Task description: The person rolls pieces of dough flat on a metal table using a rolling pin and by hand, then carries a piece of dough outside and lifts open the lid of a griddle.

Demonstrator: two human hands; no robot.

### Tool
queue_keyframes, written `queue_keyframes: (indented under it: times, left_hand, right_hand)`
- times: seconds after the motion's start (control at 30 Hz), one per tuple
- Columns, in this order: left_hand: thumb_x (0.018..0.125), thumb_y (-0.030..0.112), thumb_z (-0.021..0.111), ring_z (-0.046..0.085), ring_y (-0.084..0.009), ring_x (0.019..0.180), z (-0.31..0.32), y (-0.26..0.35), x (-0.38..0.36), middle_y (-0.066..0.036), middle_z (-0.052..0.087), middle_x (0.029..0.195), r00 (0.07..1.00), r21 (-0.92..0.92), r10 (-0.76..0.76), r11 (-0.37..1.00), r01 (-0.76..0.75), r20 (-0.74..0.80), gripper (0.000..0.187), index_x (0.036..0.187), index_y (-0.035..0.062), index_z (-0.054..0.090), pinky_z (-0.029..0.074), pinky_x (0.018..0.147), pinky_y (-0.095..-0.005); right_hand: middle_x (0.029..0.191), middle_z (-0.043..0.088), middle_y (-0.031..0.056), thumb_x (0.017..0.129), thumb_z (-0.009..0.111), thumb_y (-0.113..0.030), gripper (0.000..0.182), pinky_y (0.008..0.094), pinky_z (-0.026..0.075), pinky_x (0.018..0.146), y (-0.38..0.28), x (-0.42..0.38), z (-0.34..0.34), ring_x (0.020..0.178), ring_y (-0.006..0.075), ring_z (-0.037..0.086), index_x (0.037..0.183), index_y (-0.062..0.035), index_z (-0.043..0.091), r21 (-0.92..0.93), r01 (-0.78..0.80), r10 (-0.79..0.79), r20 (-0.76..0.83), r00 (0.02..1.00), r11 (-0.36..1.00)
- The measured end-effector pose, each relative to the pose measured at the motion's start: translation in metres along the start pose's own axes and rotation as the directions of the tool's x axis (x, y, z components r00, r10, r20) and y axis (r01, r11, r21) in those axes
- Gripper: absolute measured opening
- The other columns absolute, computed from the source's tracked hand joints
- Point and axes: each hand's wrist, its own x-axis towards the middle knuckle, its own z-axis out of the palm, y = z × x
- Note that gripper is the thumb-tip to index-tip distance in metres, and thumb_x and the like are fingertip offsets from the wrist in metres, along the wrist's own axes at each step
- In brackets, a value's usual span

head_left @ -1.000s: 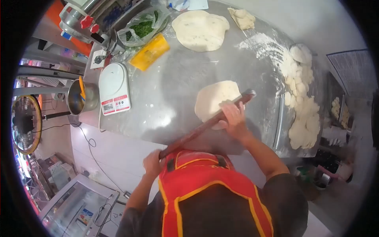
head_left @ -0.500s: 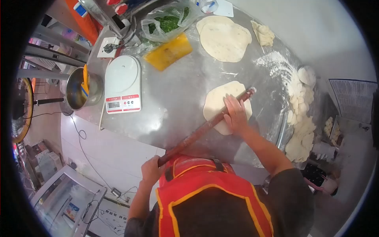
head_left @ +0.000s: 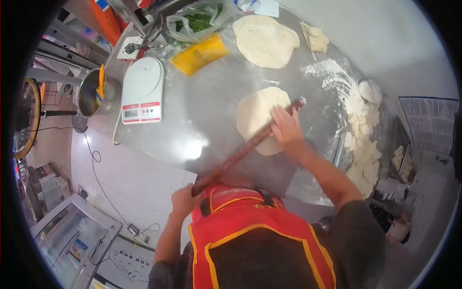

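A long dark-red rolling pin (head_left: 240, 151) lies slantwise across a flat round sheet of dough (head_left: 255, 113) on the metal worktop. My left hand (head_left: 184, 200) is closed around the pin's near end, in front of the red apron (head_left: 245, 216). Toward the far end, my right hand (head_left: 287, 129) has its fingers bent over the pin, above the right part of the dough. Part of the dough is hidden beneath the pin and this hand. Further back lie overlapping rolled-out dough sheets (head_left: 267, 43).
At left stand a white kitchen scale (head_left: 143, 89) and a metal pot (head_left: 108, 96). A yellow scraper (head_left: 198, 54) lies near a plastic bag of chopped greens (head_left: 199, 21). Along the right edge are dough pieces (head_left: 363, 166), scattered flour (head_left: 332, 77) and a metal rod (head_left: 340, 149).
The whole view has shifted slightly. Against the dough, the pin and my right hand have moved a little to the right. Both hands keep their hold on the pin.
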Motion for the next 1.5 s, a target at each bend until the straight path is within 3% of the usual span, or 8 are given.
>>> queue_keyframes:
  times: [0.13, 0.47, 0.6, 0.8, 1.03, 1.27, 1.37, 1.5]
  left_hand:
    - [0.080, 0.041, 0.072, 0.066, -0.0364, 0.073, -0.001, 0.010, 0.000, -0.016, 0.065, 0.071, 0.996, 0.019, -0.071, 0.997, 0.070, 0.057, 0.037, 0.082, 0.0060, 0.061, 0.050, 0.063, -0.0462]
    - [0.081, 0.029, 0.068, 0.066, -0.0346, 0.073, 0.045, 0.055, 0.005, -0.013, 0.066, 0.077, 0.980, 0.189, 0.175, 0.970, -0.155, -0.092, 0.022, 0.093, 0.0114, 0.062, 0.051, 0.068, -0.0490]
    - [0.081, 0.025, 0.066, 0.063, -0.0307, 0.091, -0.054, 0.110, 0.094, -0.010, 0.064, 0.088, 0.743, 0.516, 0.649, 0.698, -0.496, -0.163, 0.027, 0.104, 0.0106, 0.061, 0.050, 0.083, -0.0460]
    - [0.095, 0.036, 0.054, 0.028, -0.0302, 0.144, -0.036, 0.178, 0.240, -0.015, 0.034, 0.154, 0.735, 0.489, 0.650, 0.713, -0.502, -0.193, 0.060, 0.143, 0.0023, 0.040, 0.021, 0.117, -0.0502]
    - [0.098, 0.045, 0.047, 0.028, -0.0292, 0.145, -0.055, 0.259, 0.356, -0.014, 0.034, 0.154, 0.504, 0.626, 0.753, 0.645, -0.438, -0.423, 0.068, 0.149, 0.0034, 0.031, 0.019, 0.116, -0.0523]
    - [0.089, 0.035, 0.061, 0.038, -0.0337, 0.138, -0.041, 0.119, 0.213, -0.018, 0.048, 0.142, 0.727, 0.433, 0.681, 0.684, -0.588, -0.089, 0.057, 0.132, -0.0004, 0.051, 0.022, 0.115, -0.0529]
    - [0.088, 0.034, 0.062, 0.039, -0.0339, 0.136, -0.061, 0.161, 0.271, -0.019, 0.048, 0.142, 0.532, 0.578, 0.819, 0.546, -0.607, -0.214, 0.057, 0.131, -0.0009, 0.051, 0.025, 0.114, -0.0524]
    - [0.088, 0.035, 0.062, 0.029, -0.0332, 0.143, -0.061, 0.135, 0.220, -0.015, 0.035, 0.153, 0.776, 0.511, 0.631, 0.674, -0.533, -0.023, 0.069, 0.145, 0.0036, 0.039, 0.020, 0.116, -0.0527]
  right_hand:
    - [0.145, 0.045, 0.0141, 0.095, 0.051, -0.027, 0.048, 0.0575, 0.024, 0.113, 0.002, 0.083, 0.004, 0.136, 0.0305, 0.039, 0.136, -0.0020, 0.047, 0.086, 0.049, -0.043, -0.073, 0.996, 0.995]
    - [0.135, 0.053, 0.0125, 0.079, 0.069, -0.012, 0.057, 0.0574, 0.030, 0.110, 0.025, -0.156, -0.054, 0.126, 0.0322, 0.049, 0.134, -0.0075, 0.052, -0.016, -0.155, 0.155, -0.019, 0.988, 0.988]
    - [0.132, 0.054, 0.0127, 0.080, 0.069, -0.010, 0.056, 0.0572, 0.029, 0.111, 0.023, -0.197, -0.040, 0.122, 0.0330, 0.051, 0.133, -0.0063, 0.052, 0.172, -0.336, 0.344, -0.022, 0.939, 0.926]
    - [0.150, 0.040, 0.0168, 0.098, 0.047, -0.025, 0.054, 0.0572, 0.015, 0.116, 0.027, -0.144, -0.010, 0.141, 0.0348, 0.033, 0.147, -0.0044, 0.038, -0.083, -0.716, 0.691, -0.206, 0.693, 0.693]
    - [0.153, 0.034, 0.0190, 0.102, 0.040, -0.028, 0.052, 0.0572, 0.015, 0.117, 0.139, -0.071, -0.029, 0.145, 0.0356, 0.026, 0.147, -0.0023, 0.036, -0.052, -0.731, 0.679, -0.333, 0.655, 0.680]
    - [0.151, 0.036, 0.0229, 0.094, 0.049, -0.016, 0.053, 0.0541, 0.017, 0.117, -0.069, -0.173, -0.024, 0.143, 0.0379, 0.030, 0.143, 0.0007, 0.041, 0.123, -0.718, 0.715, 0.071, 0.695, 0.686]
    - [0.151, 0.036, 0.0231, 0.092, 0.052, -0.016, 0.056, 0.0537, 0.016, 0.117, -0.017, -0.129, -0.029, 0.142, 0.0380, 0.031, 0.144, 0.0010, 0.039, 0.085, -0.780, 0.784, -0.025, 0.620, 0.620]
    - [0.150, 0.037, 0.0218, 0.091, 0.054, -0.013, 0.058, 0.0528, 0.019, 0.117, -0.071, -0.153, -0.015, 0.142, 0.0392, 0.030, 0.145, -0.0003, 0.037, 0.117, -0.744, 0.751, -0.022, 0.660, 0.657]
